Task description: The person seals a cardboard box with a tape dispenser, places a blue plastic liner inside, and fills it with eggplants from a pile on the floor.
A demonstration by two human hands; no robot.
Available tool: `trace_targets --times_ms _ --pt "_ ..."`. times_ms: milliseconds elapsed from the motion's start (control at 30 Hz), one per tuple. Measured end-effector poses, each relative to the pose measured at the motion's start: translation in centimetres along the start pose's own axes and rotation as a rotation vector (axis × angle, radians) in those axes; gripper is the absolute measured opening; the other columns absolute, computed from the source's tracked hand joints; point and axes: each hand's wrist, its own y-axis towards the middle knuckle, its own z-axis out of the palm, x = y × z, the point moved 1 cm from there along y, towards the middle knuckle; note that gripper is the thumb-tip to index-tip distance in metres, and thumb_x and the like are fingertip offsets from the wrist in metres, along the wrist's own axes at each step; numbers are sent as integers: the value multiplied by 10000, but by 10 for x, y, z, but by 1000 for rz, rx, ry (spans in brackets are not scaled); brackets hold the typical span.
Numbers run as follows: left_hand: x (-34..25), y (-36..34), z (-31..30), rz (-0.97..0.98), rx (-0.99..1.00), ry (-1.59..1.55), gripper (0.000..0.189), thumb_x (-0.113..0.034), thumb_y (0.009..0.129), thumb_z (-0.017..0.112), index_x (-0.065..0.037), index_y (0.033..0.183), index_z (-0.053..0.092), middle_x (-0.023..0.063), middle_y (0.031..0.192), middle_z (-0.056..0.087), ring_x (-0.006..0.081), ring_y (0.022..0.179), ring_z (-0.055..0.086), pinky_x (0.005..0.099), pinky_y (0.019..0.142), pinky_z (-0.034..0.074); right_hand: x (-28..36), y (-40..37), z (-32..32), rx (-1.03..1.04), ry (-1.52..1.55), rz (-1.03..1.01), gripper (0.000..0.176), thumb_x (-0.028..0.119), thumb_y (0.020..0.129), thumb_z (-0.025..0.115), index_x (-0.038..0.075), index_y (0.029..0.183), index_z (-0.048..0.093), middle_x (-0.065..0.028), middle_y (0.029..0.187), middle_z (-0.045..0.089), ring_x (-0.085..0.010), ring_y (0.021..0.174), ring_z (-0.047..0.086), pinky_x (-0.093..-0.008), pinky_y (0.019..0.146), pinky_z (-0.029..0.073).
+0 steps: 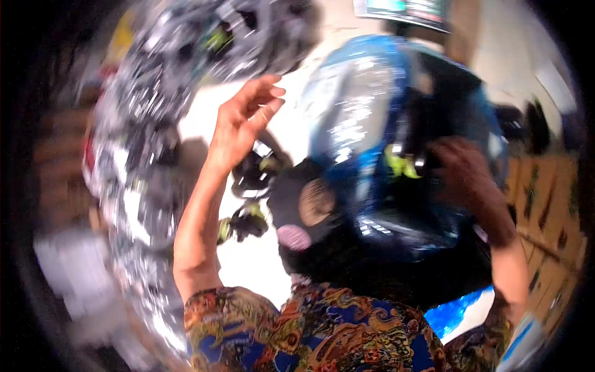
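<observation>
My left hand [245, 121] is raised over the white table surface [248, 266], its fingers curved and apart with nothing between them. Below it lie a dark, shiny wrapped item [255, 170] and a smaller black and yellow-green item [248, 222]. My right hand [463, 166] is at the dark opening of a large blue plastic bag [353, 124]. Beside its fingertips is a black item with a yellow-green part [400, 162]. Motion blur hides whether those fingers grip anything.
Clear plastic-wrapped dark items [149, 204] form a long pile along the left and top. A screen [403, 9] stands at the top. Cardboard boxes [548, 204] are at the right, and a whitish box [74, 266] is at the lower left.
</observation>
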Motion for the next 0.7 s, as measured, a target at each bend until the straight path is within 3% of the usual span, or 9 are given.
trace_targets --times_ms 167,267,333,400,467,500,600,667,700 --pt "157 -160 -128 -377 -530 121 274 -144 867 601 8 1094 625 90 902 673 145 811 630 270 723 493 17 12 -13 152 -142 275 456 86 833 618 51 1277 522 -156 1289 538 -350 1190 483 -424 1010 370" --pt "262 -304 -168 -661 -720 207 236 -185 840 598 -12 988 658 103 816 686 200 744 658 321 665 503 -13 0 8 148 -148 192 447 97 859 591 52 1296 510 -160 1273 554 -357 1174 496 -418 995 389" --pt "295 -374 -168 -1031 -734 484 255 -213 822 594 -34 995 649 146 853 686 276 771 665 381 697 512 -49 -13 25 157 18 97 432 95 876 560 49 1303 507 -175 1268 557 -372 1153 509 -421 978 407" --pt "338 -440 -152 -838 -673 947 272 -195 777 624 -54 1009 643 162 876 670 330 814 652 420 733 514 -63 -13 39 164 441 234 379 133 912 508 55 1282 525 -147 1215 571 -305 1055 519 -364 885 418" --pt "371 -477 -132 -931 -875 650 525 -189 655 756 -72 1137 585 152 1045 632 342 949 613 410 838 493 -72 -13 47 159 1116 604 329 209 965 436 70 1235 563 -75 1116 595 -154 879 526 -247 716 425" --pt "365 -473 -123 -857 -843 783 579 -204 651 773 -81 1176 563 150 1093 612 350 984 591 420 869 474 -69 -14 48 154 1449 801 332 248 992 400 78 1211 582 -39 1066 608 -79 791 529 -188 632 428" --pt "347 -441 -106 -563 -719 992 747 -266 619 823 -111 1279 509 158 1176 562 371 1057 533 464 954 399 -59 -9 42 316 947 698 337 268 983 417 86 1222 570 -15 995 582 -54 690 445 -165 530 328" --pt "335 -414 -93 -791 -524 1019 730 -263 623 822 -114 1273 524 166 1174 558 368 1024 543 453 914 434 -63 -9 48 321 1029 783 352 280 980 422 90 1245 552 7 920 546 -48 653 402 -166 496 284" --pt "371 -423 -98 -876 -534 772 685 -259 631 819 -110 1243 551 172 1170 560 366 1000 564 451 863 462 -68 -11 53 300 1157 867 362 287 979 423 92 1260 541 19 877 523 -47 642 383 -170 486 266"
